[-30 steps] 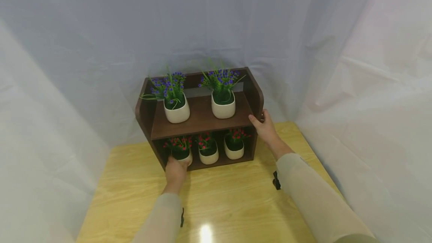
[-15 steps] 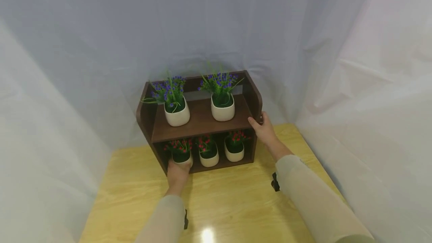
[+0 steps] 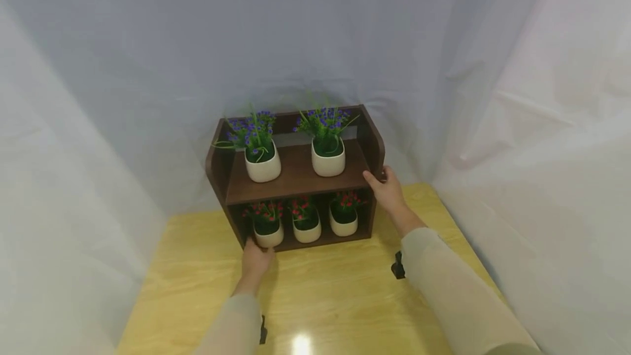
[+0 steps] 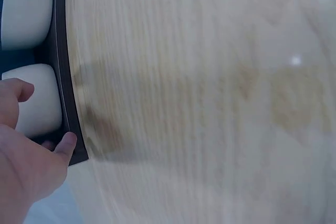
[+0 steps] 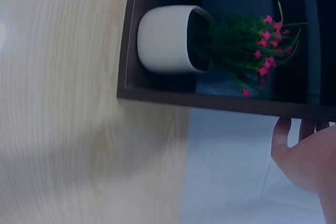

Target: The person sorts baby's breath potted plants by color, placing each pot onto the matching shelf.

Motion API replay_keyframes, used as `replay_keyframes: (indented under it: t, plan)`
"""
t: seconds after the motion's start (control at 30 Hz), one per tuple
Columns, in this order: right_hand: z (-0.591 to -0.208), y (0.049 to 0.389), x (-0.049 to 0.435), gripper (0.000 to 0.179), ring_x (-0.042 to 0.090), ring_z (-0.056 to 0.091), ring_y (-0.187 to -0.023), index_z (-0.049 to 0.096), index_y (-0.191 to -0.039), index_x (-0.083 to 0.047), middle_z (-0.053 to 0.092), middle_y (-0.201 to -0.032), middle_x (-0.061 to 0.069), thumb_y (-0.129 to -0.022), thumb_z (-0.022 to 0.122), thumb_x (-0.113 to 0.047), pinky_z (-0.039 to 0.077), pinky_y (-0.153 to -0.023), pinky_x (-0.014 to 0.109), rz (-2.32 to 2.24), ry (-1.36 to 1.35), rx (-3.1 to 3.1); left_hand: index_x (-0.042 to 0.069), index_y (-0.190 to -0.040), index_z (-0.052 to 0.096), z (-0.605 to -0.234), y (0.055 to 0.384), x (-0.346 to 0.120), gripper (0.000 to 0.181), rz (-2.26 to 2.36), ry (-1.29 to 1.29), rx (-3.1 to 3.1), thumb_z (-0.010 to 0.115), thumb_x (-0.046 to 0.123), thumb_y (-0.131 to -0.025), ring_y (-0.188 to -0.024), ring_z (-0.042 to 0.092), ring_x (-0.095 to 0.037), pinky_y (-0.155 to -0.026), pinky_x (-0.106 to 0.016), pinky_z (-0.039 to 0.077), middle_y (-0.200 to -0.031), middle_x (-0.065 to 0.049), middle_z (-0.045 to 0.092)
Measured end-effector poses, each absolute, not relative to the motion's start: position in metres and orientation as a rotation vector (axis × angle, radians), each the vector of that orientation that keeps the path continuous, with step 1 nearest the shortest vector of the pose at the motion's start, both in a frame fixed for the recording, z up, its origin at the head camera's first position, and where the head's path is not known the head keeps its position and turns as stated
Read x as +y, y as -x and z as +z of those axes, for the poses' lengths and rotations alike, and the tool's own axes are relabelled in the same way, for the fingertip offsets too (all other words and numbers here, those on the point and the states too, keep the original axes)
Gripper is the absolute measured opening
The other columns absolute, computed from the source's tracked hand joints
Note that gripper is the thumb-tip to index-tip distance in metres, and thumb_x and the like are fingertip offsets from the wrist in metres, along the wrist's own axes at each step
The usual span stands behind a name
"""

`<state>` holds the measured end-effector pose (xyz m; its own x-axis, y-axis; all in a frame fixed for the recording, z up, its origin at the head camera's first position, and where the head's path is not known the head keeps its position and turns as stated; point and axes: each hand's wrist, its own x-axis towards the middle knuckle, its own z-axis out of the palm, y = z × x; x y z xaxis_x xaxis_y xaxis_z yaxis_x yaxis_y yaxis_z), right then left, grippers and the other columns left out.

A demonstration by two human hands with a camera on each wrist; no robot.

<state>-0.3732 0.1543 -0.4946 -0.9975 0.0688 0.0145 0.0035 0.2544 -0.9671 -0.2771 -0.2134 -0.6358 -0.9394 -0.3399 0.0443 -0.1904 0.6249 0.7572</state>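
Observation:
A dark brown two-tier shelf [image 3: 291, 184] stands on the table. My right hand [image 3: 388, 193] grips its right side panel, thumb inside and fingers outside; the right wrist view shows that hand [image 4: 31, 166] no part of it, only my left. My left hand [image 3: 257, 264] is at the shelf's lower left corner, beside the left white pot with red flowers [image 3: 269, 239]. In the left wrist view its thumb lies close to the pot [image 4: 44, 106], and a fingertip touches the shelf's front edge. Whether the thumb touches the pot I cannot tell.
Two more pots with red flowers, a middle one [image 3: 308, 233] and a right one [image 3: 344, 227], stand on the lower tier. On the upper tier are two pots with purple flowers [image 3: 263, 170]. Pale sheeting [image 3: 296, 32] hangs behind the wooden table [image 3: 335, 295].
My left hand has drawn back and down from the left red-flower pot, whose front now shows more fully. The right hand has kept its hold on the shelf's side.

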Motion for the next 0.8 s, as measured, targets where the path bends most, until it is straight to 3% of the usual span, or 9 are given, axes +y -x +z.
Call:
replay_keyframes:
  t: [0.17, 0.4, 0.53, 0.7, 0.8]
  plan:
    - [-0.498, 0.376, 0.152, 0.074, 0.045, 0.055, -0.141, 0.048, -0.155, -0.002, 0.054, -0.156, 0.027, -0.106, 0.065, -0.055, 0.050, -0.119, 0.059, 1.883, 0.153, -2.403, -0.020, -0.144, 0.049, -0.636, 0.267, -0.219, 0.058, -1.111, -0.366, -2.750, 0.064, 0.010, -0.097, -0.134, 0.057, -0.062, -0.117, -0.068, 0.049, -0.143, -0.046, 0.056]
    - [-0.507, 0.365, 0.156, 0.078, 0.046, 0.046, -0.153, 0.041, -0.162, -0.002, 0.045, -0.166, 0.028, -0.108, 0.061, -0.055, 0.040, -0.129, 0.061, 2.018, 0.152, -2.322, -0.014, -0.142, 0.054, -0.628, 0.249, -0.224, 0.052, -1.088, -0.282, -2.775, 0.066, 0.009, -0.098, -0.138, 0.053, -0.062, -0.119, -0.069, 0.046, -0.148, -0.043, 0.053]
    - [-0.519, 0.346, 0.162, 0.074, 0.045, 0.048, -0.150, 0.041, -0.163, -0.003, 0.049, -0.161, 0.028, -0.111, 0.055, -0.054, 0.042, -0.128, 0.061, 2.045, 0.151, -2.320, -0.013, -0.145, 0.054, -0.618, 0.235, -0.228, 0.052, -1.101, -0.226, -2.832, 0.067, 0.012, -0.101, -0.143, 0.047, -0.064, -0.121, -0.073, 0.043, -0.157, -0.043, 0.045]
    - [-0.556, 0.320, 0.171, 0.067, 0.048, 0.045, -0.149, 0.032, -0.166, 0.000, 0.044, -0.163, 0.030, -0.118, 0.038, -0.046, 0.040, -0.127, 0.063, 1.885, 0.080, -2.465, -0.011, -0.144, 0.056, -0.620, 0.218, -0.234, 0.054, -1.008, -0.198, -2.912, 0.070, 0.018, -0.101, -0.146, 0.041, -0.068, -0.118, -0.077, 0.043, -0.166, -0.042, 0.033]
    - [-0.584, 0.303, 0.176, 0.061, 0.052, 0.044, -0.150, 0.031, -0.166, 0.004, 0.040, -0.165, 0.033, -0.119, 0.039, -0.035, 0.041, -0.126, 0.067, 1.783, 0.008, -2.569, -0.009, -0.146, 0.055, -0.619, 0.209, -0.230, 0.058, -0.947, -0.156, -2.963, 0.073, 0.024, -0.101, -0.144, 0.040, -0.071, -0.114, -0.079, 0.045, -0.168, -0.042, 0.028]
